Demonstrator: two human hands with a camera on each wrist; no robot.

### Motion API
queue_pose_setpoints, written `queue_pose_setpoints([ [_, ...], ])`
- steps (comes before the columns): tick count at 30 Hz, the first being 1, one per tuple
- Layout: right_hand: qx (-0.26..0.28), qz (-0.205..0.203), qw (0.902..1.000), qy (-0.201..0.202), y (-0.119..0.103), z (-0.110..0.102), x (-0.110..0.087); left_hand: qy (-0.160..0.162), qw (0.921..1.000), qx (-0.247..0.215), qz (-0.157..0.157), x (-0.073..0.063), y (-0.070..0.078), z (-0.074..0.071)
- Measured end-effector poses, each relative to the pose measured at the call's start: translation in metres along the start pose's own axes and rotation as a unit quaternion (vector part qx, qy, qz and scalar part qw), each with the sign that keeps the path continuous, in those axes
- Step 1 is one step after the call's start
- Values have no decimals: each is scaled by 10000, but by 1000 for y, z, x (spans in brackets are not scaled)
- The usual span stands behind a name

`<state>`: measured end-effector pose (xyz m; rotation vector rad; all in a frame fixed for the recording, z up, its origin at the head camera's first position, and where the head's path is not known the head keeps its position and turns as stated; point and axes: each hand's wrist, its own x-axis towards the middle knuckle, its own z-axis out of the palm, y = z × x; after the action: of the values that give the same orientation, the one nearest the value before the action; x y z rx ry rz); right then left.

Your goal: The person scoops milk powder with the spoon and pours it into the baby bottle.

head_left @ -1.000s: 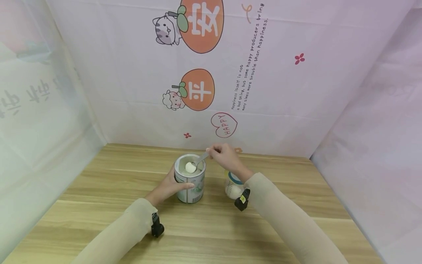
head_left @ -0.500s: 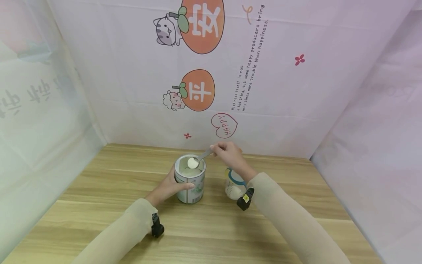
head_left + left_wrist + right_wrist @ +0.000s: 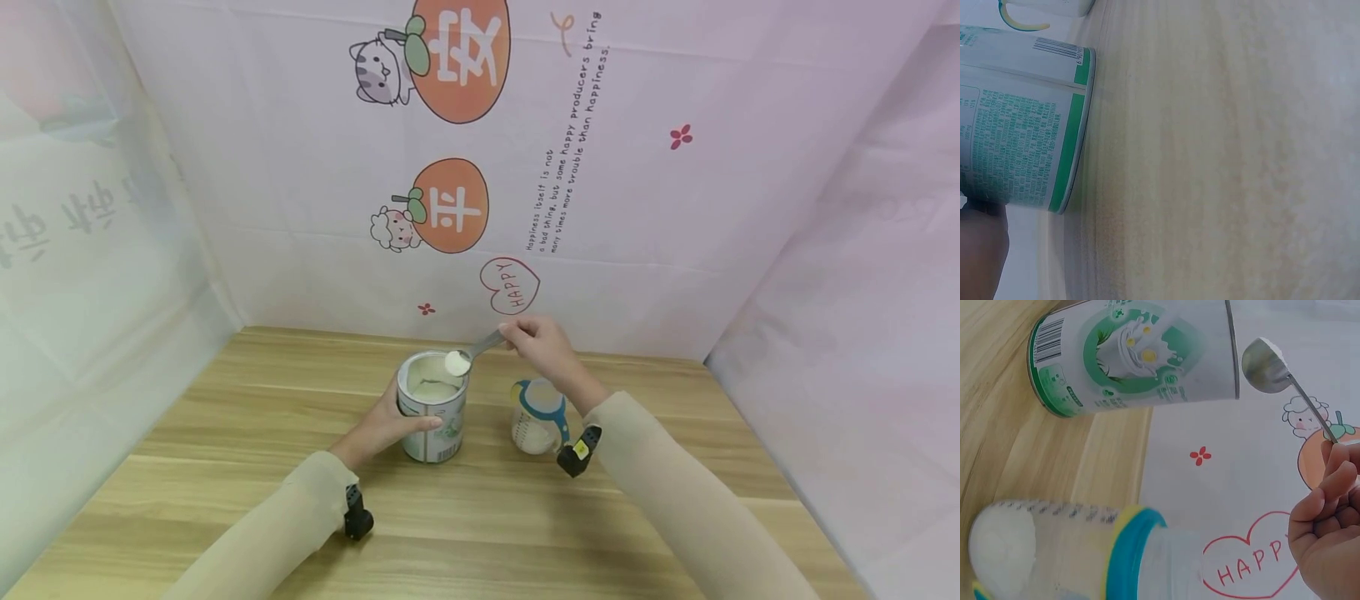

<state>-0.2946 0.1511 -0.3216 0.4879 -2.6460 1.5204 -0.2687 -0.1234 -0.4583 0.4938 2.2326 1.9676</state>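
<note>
My left hand (image 3: 388, 423) grips an open milk powder can (image 3: 431, 433) round its left side, thumb across the front. The can stands upright, with pale powder low inside. My right hand (image 3: 543, 346) pinches the handle end of a metal measuring spoon (image 3: 1266, 365). White powder fills the spoon's bowl, which hangs over the can's right rim in the head view. A clear baby bottle (image 3: 534, 429) with a blue and yellow collar and handles stands right of the can, below my right forearm. White powder lies in its bottom, as the right wrist view shows.
The can and bottle stand on a wood-grain table (image 3: 465, 533). A printed white cloth (image 3: 600, 292) hangs behind the table's back edge, and pale cloth walls (image 3: 847, 333) enclose both sides.
My right hand has lifted the full spoon from inside the can and moved it right to the rim. More of the bottle shows now. The left hand and can stay put.
</note>
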Motion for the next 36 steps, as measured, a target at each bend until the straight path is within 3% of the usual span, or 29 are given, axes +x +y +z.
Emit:
queue_pose_setpoints([
  [13, 20, -37, 9997, 259, 14, -28, -12, 26, 10000, 51, -47, -1, 2, 0],
  [26, -242, 258, 9982, 494, 38, -58, -34, -15, 10000, -79, -11, -2, 3, 3],
  [36, -94, 295, 9974, 652, 57, -78, -50, 85, 9999, -9, -69, -3, 2, 3],
])
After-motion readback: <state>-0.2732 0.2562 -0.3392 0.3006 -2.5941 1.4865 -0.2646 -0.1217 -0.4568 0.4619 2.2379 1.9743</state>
